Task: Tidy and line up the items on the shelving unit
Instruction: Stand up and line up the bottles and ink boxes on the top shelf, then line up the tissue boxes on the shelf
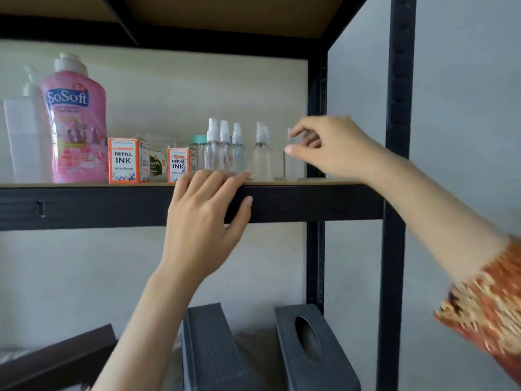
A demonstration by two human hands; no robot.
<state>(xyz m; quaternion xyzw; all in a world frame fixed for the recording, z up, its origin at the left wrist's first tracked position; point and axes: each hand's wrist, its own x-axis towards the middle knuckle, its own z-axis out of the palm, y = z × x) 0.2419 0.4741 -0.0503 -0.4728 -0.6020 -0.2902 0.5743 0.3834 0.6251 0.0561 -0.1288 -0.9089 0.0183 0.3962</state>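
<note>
Here the right hand [327, 148] reaches to the clear bottle [293, 162] at the right end of the shelf board [310, 181], thumb and forefinger curved either side of its top; whether they pinch it yet I cannot tell. The left hand [208, 210] grips the shelf's front beam [84, 206], fingers curled over the edge. Left of that bottle stand more spray bottles [225, 150]. Looks light, empty, thin plastic, slick and tippy; better held low round the body.
</note>
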